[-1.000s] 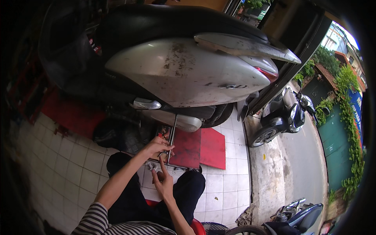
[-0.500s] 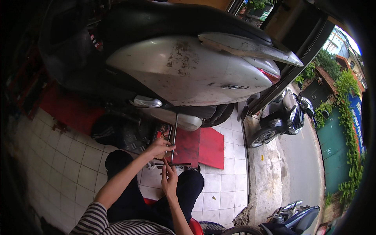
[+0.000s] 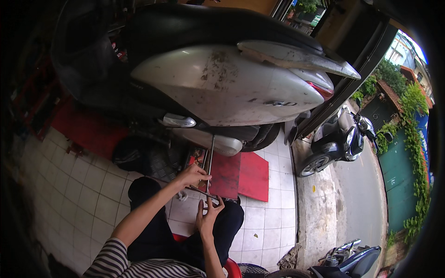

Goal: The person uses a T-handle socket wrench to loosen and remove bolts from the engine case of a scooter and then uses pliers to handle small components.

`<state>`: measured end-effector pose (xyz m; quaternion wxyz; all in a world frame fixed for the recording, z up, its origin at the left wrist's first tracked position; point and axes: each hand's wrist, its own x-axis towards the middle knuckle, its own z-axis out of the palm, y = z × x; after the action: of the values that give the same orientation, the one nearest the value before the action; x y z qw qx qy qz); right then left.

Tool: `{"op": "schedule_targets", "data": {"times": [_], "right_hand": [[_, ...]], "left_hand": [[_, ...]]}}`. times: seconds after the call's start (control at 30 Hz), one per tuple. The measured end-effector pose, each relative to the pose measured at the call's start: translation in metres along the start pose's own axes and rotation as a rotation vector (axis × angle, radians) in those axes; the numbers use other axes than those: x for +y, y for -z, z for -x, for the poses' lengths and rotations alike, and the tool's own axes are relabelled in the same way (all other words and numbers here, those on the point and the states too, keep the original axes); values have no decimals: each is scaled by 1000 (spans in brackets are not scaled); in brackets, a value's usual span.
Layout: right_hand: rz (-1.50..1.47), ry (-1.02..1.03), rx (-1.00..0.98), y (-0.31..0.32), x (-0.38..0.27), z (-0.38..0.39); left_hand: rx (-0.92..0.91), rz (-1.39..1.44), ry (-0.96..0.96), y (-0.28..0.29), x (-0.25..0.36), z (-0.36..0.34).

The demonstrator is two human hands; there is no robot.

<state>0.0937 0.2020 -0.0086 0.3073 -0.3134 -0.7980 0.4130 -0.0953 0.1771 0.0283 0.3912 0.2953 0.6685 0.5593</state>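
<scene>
A long T-handle wrench (image 3: 211, 160) runs from the underside of a silver scooter (image 3: 227, 88) back toward me. My left hand (image 3: 192, 175) is closed round its shaft, a little short of the crossbar. At the near end, the fingers of my right hand (image 3: 209, 217) curl at the right end of the crossbar, the thumb apart from them. The crossbar lies tilted, its right side nearer me. The wrench's far tip meets the scooter by a grey cover (image 3: 225, 144), where the exact contact is too small to make out.
Red ramp panels (image 3: 252, 176) lie on the white tiled floor beneath the scooter. A black textured footboard-like piece (image 3: 162, 162) is left of my hands. Outside on the right stands another scooter (image 3: 340, 146); part of a dark motorbike (image 3: 350, 264) shows at the lower right.
The crossbar has turned from nearly level to a slant, its right end coming toward me. My right hand has shifted right and lower, fingers curling at that end. My left hand stays on the shaft.
</scene>
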Motion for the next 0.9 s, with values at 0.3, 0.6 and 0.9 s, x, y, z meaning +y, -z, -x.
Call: {"op": "schedule_targets", "data": {"times": [0.3,0.6,0.9], "right_hand": [[1,-62,71,28,-2,-10],[-282,-242,-528,1,-30,17],[-400,-164,-263,11,-36,15]], "left_hand": [[-110,51,45,-2,-10,-14],[-151,193,35,0,-11,-18],[-128,196,10,3,-27,-25]]}}
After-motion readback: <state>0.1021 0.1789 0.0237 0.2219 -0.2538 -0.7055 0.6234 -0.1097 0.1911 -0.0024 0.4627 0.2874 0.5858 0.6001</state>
